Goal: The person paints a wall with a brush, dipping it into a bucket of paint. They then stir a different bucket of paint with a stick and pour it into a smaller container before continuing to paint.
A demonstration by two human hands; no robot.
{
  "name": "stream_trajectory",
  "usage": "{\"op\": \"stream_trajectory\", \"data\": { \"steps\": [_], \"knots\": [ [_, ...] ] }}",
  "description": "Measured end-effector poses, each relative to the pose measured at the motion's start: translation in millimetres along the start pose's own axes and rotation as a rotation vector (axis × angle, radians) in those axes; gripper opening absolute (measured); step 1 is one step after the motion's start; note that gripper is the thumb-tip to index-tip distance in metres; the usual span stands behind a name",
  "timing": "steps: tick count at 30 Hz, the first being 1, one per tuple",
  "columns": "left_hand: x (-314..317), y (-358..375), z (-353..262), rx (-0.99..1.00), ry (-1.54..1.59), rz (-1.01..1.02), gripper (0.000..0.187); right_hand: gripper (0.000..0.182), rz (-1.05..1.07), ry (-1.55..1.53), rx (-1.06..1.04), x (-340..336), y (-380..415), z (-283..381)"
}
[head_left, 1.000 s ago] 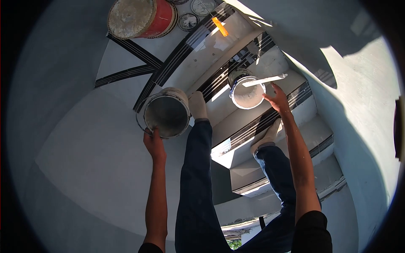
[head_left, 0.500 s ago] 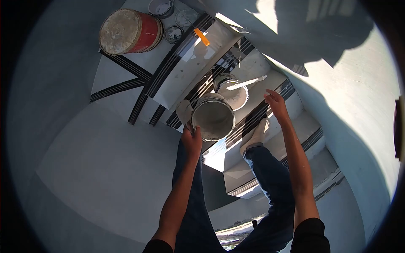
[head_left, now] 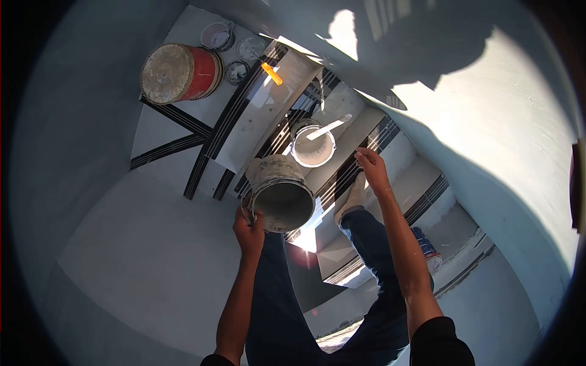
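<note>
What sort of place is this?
Likely a stairwell being painted or plastered: pale steps with dark striped edges, a smeared bucket in the left hand, and another bucket with a whitish tool lying across it.

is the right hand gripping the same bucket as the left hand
No, the left hand alone grips the grey bucket at its rim, while the right hand is apart from it.

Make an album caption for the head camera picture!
Over the steps, the left hand holds a tilted bucket; the right hand hovers near another bucket topped with a stick.
</note>
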State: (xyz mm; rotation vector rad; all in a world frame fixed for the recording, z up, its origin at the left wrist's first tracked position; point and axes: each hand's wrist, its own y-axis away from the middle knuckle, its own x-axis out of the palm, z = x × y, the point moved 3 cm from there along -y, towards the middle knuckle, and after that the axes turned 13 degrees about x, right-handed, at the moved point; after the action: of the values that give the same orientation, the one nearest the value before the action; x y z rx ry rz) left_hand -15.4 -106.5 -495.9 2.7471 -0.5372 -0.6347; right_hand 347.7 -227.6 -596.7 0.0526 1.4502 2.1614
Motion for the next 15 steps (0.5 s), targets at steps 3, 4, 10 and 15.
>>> {"op": "stream_trajectory", "data": {
  "steps": [3,4,10,15],
  "knots": [
    [-39.8,19.0,-44.1,-0.024,0.098,0.036,0.038,0.041,0.079,-0.024,0.031,12.4,33.8,9.5],
    [-54.1,26.3,-60.4,-0.043,0.128,0.051,0.038,0.043,0.105,-0.014,0.044,18.3,45.1,12.9],
    [-140.1,64.9,-155.0,-0.149,0.21,0.131,0.039,0.063,0.453,0.065,0.132,64.5,139.7,59.4],
    [-200.8,94.8,-223.6,-0.214,0.337,0.033,0.04,0.07,0.675,-0.052,0.122,93.0,234.4,84.8]
  ]
}}
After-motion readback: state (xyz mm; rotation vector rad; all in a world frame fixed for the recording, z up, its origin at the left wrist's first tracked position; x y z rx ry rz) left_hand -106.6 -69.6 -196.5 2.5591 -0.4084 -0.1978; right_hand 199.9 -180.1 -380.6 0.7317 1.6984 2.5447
